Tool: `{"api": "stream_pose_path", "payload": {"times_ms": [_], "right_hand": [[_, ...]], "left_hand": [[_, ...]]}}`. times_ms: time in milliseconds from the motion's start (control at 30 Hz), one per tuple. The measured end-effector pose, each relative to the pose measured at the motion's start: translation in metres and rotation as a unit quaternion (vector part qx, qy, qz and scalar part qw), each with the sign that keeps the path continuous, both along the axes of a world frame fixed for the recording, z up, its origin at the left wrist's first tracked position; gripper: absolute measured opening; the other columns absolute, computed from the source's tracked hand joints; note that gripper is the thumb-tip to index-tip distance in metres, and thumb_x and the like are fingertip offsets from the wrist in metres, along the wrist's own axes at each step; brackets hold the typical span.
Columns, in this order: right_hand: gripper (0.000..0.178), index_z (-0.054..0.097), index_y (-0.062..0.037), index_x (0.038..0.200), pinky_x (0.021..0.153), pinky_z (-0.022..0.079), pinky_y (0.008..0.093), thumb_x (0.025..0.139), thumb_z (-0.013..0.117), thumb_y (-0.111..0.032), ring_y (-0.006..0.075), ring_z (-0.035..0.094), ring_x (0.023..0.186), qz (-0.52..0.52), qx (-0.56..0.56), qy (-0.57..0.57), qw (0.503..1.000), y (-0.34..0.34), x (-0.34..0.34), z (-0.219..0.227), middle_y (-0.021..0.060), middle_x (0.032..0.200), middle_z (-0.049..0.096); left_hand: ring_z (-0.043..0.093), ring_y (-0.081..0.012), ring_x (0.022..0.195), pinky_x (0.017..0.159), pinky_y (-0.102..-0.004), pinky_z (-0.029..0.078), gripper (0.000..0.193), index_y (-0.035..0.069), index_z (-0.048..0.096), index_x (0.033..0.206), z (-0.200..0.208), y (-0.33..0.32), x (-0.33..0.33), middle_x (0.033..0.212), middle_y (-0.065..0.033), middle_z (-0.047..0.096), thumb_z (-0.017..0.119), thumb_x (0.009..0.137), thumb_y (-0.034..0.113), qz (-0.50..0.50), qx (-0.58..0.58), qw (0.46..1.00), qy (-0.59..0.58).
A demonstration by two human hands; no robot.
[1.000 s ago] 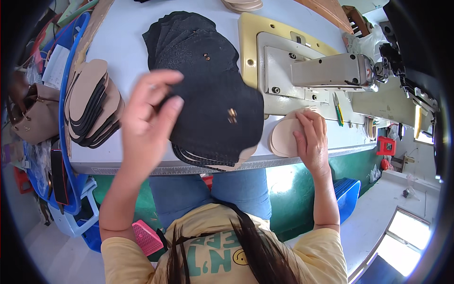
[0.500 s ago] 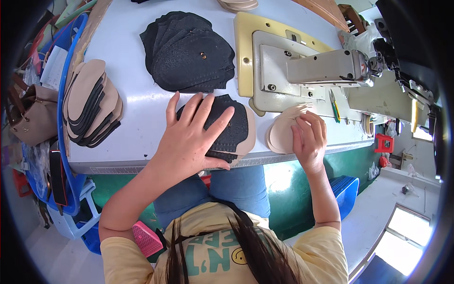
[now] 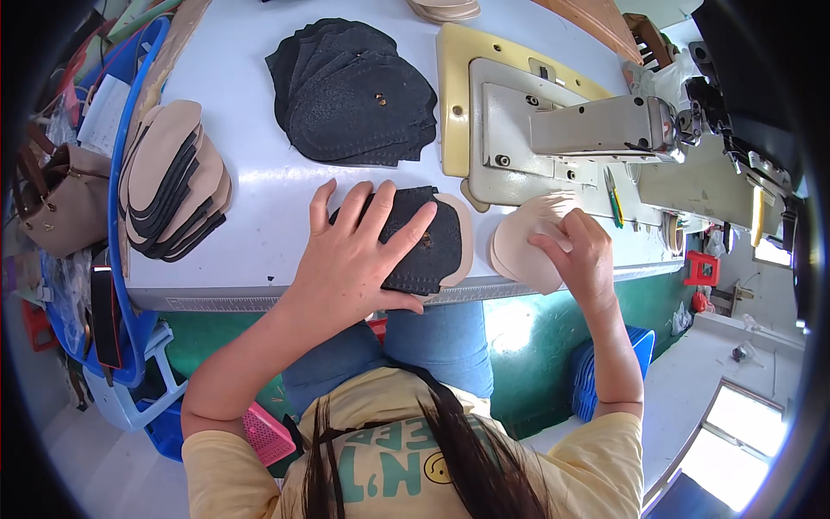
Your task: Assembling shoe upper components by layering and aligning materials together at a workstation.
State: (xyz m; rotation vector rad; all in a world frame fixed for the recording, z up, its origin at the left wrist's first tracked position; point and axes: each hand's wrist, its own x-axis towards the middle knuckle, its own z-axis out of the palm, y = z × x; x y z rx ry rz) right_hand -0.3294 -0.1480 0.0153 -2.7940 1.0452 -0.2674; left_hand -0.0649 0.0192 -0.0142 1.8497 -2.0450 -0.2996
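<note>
My left hand (image 3: 350,251) lies with its fingers spread over a black textured leather piece (image 3: 439,246) near the table's front edge. Under that piece, a beige piece (image 3: 460,238) shows along the right side. My right hand (image 3: 588,258) has its thumb and bent index finger pinched at the right side of a fanned stack of beige rounded pieces (image 3: 520,246); it grips the edge of a top piece. Beyond my left hand, a pile of black leather pieces (image 3: 359,104) is fanned out, with a small gold-coloured fitting on the top one.
A sewing machine (image 3: 596,125) stands at the right on its bed, with yellow-green snips (image 3: 614,199) beside it. Overlapping beige and black pieces (image 3: 164,182) lie at the left. A ruler strip (image 3: 233,303) runs along the front edge. A brown handbag (image 3: 73,199) sits left of the table.
My right hand has moved slightly right and nearer to me, and the beige piece at its fingertips has shifted with it. My left hand stays spread on the black piece, barely moved.
</note>
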Motion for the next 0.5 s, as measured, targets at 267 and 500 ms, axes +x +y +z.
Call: {"api": "stream_pose_path", "payload": {"times_ms": [267, 500], "right_hand": [[0.012, 0.06, -0.0027, 0.076, 0.1, 0.037, 0.0352, 0.074, 0.071, 0.001, 0.0222, 0.051, 0.116, -0.034, 0.552, -0.168, 0.816, -0.013, -0.024, 0.023, 0.0146, 0.123, 0.054], [0.009, 0.068, -0.0026, 0.072, 0.113, 0.023, 0.0468, 0.065, 0.069, 0.002, 0.0373, 0.029, 0.141, 0.186, 0.465, 0.026, 0.865, 0.011, -0.008, 0.057, 0.0252, 0.144, 0.039]], "left_hand": [[0.048, -0.0356, 0.115, 0.097, -0.0553, 0.033, 0.068, 0.009, 0.061, 0.121, -0.02, 0.042, -0.006, 0.126, -0.0163, 0.051, 0.07, 0.072, 0.056, 0.035, -0.223, 0.974, -0.006], [0.05, -0.0335, 0.112, 0.09, -0.0509, 0.041, 0.042, 0.006, 0.063, 0.109, -0.034, 0.059, -0.007, 0.119, -0.0152, 0.053, 0.071, 0.079, 0.035, 0.055, -0.234, 0.969, -0.049]]}}
